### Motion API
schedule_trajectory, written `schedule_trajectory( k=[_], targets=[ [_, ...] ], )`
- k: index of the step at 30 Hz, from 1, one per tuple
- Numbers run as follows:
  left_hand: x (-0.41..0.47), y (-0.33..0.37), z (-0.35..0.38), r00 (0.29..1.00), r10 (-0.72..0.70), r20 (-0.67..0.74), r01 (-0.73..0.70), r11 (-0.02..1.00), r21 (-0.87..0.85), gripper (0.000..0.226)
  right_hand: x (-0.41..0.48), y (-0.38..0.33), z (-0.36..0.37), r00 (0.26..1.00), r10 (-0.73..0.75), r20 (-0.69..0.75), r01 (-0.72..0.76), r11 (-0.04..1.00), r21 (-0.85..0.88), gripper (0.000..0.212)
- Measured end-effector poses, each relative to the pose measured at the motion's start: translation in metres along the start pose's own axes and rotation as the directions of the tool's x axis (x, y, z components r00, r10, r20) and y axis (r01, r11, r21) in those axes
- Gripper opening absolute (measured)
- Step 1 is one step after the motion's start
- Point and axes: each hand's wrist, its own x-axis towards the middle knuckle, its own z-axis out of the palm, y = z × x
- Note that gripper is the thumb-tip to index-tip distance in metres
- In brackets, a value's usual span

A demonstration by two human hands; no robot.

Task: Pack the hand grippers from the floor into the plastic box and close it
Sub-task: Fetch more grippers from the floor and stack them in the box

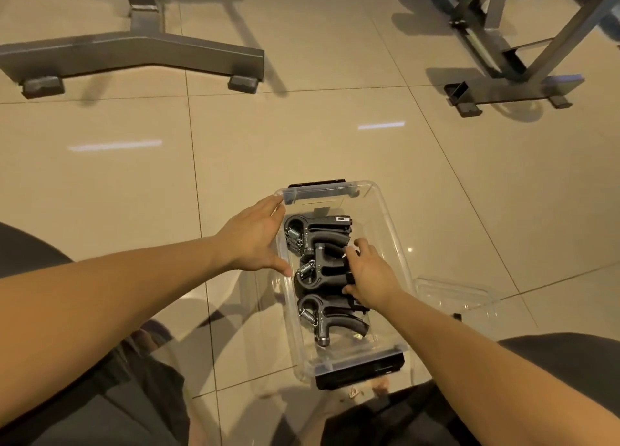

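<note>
Right hand (369, 271) pinching hand gripper (322, 273) in plastic box (380, 224), left hand (255, 237) spread against wall, label (341, 219) unreadable

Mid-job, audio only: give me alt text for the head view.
The right hand grips the middle hand gripper of three inside the open clear plastic box on tiled floor, left hand touching its left wall. The lid lies beside it, right.

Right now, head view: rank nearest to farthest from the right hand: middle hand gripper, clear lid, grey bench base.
1. The middle hand gripper, inside the plastic box, held by the right hand.
2. The clear lid, on the floor just right of the box.
3. The grey bench base, far ahead on the left.
</note>
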Motion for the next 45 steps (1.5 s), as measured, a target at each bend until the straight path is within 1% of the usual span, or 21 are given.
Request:
schedule_trajectory(
  k=[4, 8, 10, 13, 16, 19, 22, 25, 28, 31, 33, 36, 38, 40, 42, 45],
  targets=[
    [0.000, 0.000, 0.001, 1.000, 0.004, -0.001, -0.004, 1.000, -0.019, 0.137, -0.002, -0.001, 0.002, 0.993, 0.121, 0.012, -0.121, 0.979, 0.164, 0.075],
    [0.002, 0.001, 0.002, 1.000, 0.009, 0.007, -0.008, 1.000, -0.025, 0.137, -0.001, 0.002, 0.001, 0.983, 0.178, 0.055, -0.186, 0.933, 0.308, 0.067],
    [0.001, 0.001, 0.004, 1.000, 0.007, 0.016, -0.006, 1.000, -0.030, 0.137, 0.000, 0.001, 0.001, 0.979, 0.195, 0.060, -0.204, 0.914, 0.350, 0.067],
    [0.002, 0.000, 0.006, 1.000, -0.001, 0.023, 0.001, 1.000, -0.020, 0.139, 0.001, -0.003, -0.002, 0.973, 0.213, 0.084, -0.229, 0.899, 0.374, 0.074],
    [0.002, 0.001, 0.005, 1.000, -0.010, 0.008, 0.010, 1.000, 0.013, 0.139, 0.000, -0.007, -0.012, 0.964, 0.242, 0.112, -0.267, 0.868, 0.419, 0.087],
    [-0.005, 0.003, 0.005, 1.000, -0.003, -0.012, 0.003, 1.000, 0.014, 0.135, -0.006, -0.011, -0.027, 0.958, 0.277, 0.080, -0.282, 0.847, 0.451, 0.099],
    [-0.017, 0.003, 0.003, 0.999, -0.003, -0.042, 0.002, 1.000, -0.004, 0.132, -0.020, -0.019, -0.041, 0.956, 0.292, 0.027, -0.268, 0.831, 0.487, 0.101],
    [-0.029, 0.006, -0.003, 0.996, -0.021, -0.081, 0.020, 1.000, -0.004, 0.126, -0.034, -0.030, -0.055, 0.951, 0.307, -0.028, -0.249, 0.821, 0.514, 0.097],
    [-0.054, 0.008, -0.011, 0.992, -0.045, -0.118, 0.042, 0.999, -0.026, 0.122, -0.043, -0.056, -0.079, 0.940, 0.315, -0.134, -0.201, 0.826, 0.527, 0.090],
    [-0.091, -0.001, -0.023, 0.977, -0.098, -0.190, 0.087, 0.994, -0.065, 0.114, -0.043, -0.099, -0.109, 0.923, 0.283, -0.262, -0.088, 0.815, 0.572, 0.079],
    [-0.124, -0.012, -0.034, 0.961, -0.128, -0.246, 0.125, 0.992, -0.029, 0.102, -0.041, -0.132, -0.127, 0.918, 0.226, -0.327, 0.000, 0.823, 0.568, 0.073],
    [-0.188, -0.037, -0.051, 0.928, -0.200, -0.314, 0.222, 0.974, 0.036, 0.080, -0.042, -0.190, -0.147, 0.924, 0.112, -0.365, 0.103, 0.848, 0.520, 0.063],
    [-0.236, -0.059, -0.062, 0.886, -0.303, -0.352, 0.329, 0.944, 0.016, 0.071, -0.045, -0.238, -0.160, 0.924, 0.036, -0.380, 0.181, 0.836, 0.519, 0.060],
    [-0.281, -0.080, -0.072, 0.833, -0.395, -0.387, 0.420, 0.907, -0.023, 0.070, -0.052, -0.290, -0.174, 0.907, -0.053, -0.417, 0.279, 0.818, 0.502, 0.062],
    [-0.321, -0.100, -0.077, 0.782, -0.458, -0.423, 0.465, 0.880, -0.093, 0.073, -0.062, -0.340, -0.183, 0.880, -0.135, -0.456, 0.358, 0.819, 0.449, 0.067],
    [-0.383, -0.135, -0.073, 0.688, -0.541, -0.483, 0.498, 0.837, -0.228, 0.074, -0.075, -0.411, -0.188, 0.852, -0.247, -0.461, 0.436, 0.822, 0.367, 0.069]
  ],
)
